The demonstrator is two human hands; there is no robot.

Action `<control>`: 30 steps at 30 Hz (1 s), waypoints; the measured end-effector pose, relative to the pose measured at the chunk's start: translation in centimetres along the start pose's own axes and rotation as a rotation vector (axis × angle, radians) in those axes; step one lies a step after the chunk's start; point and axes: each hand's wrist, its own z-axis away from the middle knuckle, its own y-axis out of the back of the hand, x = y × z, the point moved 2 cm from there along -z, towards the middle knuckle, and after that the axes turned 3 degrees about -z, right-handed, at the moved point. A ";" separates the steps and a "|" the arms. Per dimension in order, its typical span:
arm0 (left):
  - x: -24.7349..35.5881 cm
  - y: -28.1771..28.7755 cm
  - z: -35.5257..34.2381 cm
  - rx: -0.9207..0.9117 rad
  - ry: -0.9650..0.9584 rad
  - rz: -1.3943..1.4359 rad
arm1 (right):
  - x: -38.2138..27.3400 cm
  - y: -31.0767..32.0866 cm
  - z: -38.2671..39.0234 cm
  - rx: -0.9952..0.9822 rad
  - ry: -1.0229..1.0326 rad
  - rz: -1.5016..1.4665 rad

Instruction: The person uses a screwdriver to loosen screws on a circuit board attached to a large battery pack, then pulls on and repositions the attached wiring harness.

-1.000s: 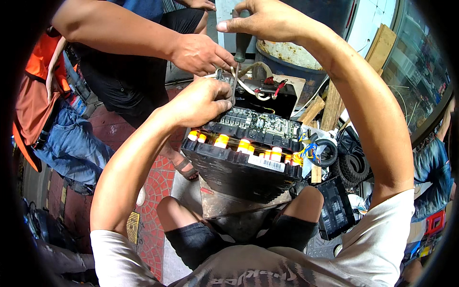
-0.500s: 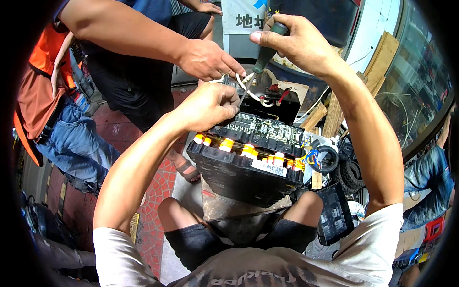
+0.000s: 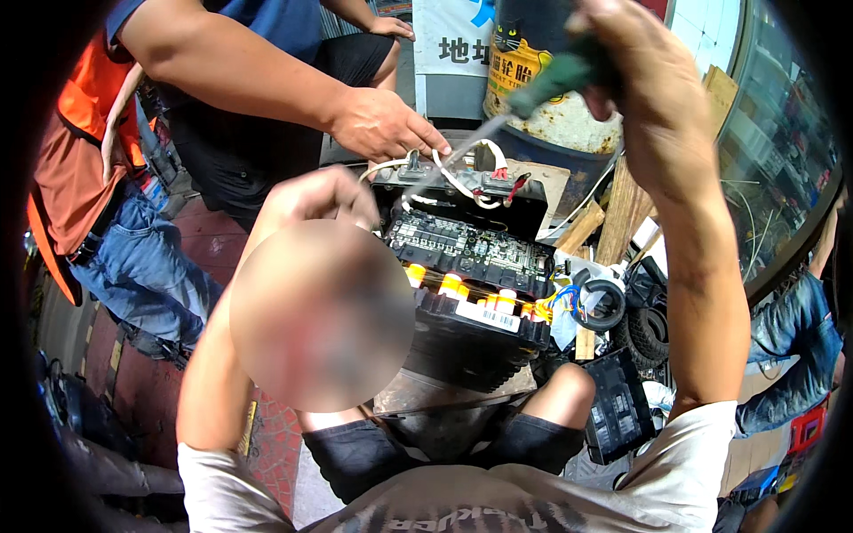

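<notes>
A green-handled screwdriver (image 3: 560,80) is gripped in my right hand (image 3: 662,98), raised to the upper right. Its blurred shaft slants down-left toward the battery pack. My left hand (image 3: 324,197) is lifted off the pack's left corner, fingers curled but smeared by motion; a round blurred patch hides what is below it. The black battery pack (image 3: 462,342) stands before my knees, with orange-and-white cells along its near top edge. On top lies a circuit board (image 3: 471,244). Behind it is an opened black cover (image 3: 462,209) with white cables (image 3: 458,182) and red-sleeved ends.
Another person's hand (image 3: 391,124) reaches in from the left, fingers at the cables. At the right lie wooden boards (image 3: 622,209), a roll of black tape (image 3: 604,302), a tyre (image 3: 644,329) and a black panel (image 3: 617,404). A large drum (image 3: 569,124) stands behind.
My right hand has pulled the screwdriver up and right, away from the board. My left hand has moved left off the pack. The pack sits slightly farther left and more of its cover shows.
</notes>
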 end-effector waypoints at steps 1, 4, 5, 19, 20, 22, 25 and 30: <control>-1.1 -0.6 2.2 0.052 -0.004 0.066 | -0.5 0.8 1.5 0.008 0.156 -0.021; -4.0 -4.0 8.8 0.071 0.115 0.578 | -3.1 1.9 6.6 0.101 0.160 -0.204; -4.5 -5.3 11.3 0.086 0.186 0.781 | -3.5 1.8 8.9 0.102 0.156 -0.224; -10.8 -14.5 16.4 -0.007 0.643 1.211 | 6.8 -9.6 28.0 -0.387 -0.196 0.161; -10.8 -14.6 16.4 -0.012 0.645 1.213 | 6.9 -9.5 28.0 -0.395 -0.194 0.174; -11.5 -14.6 16.5 -0.062 0.621 1.204 | 6.9 -9.3 27.9 -0.384 -0.168 0.183; -11.9 -14.6 16.3 -0.114 0.648 1.151 | 6.9 -9.0 28.0 -0.367 -0.175 0.179; -11.4 -14.6 16.3 -0.128 0.687 1.194 | 7.3 -9.1 28.3 -0.322 -0.181 0.134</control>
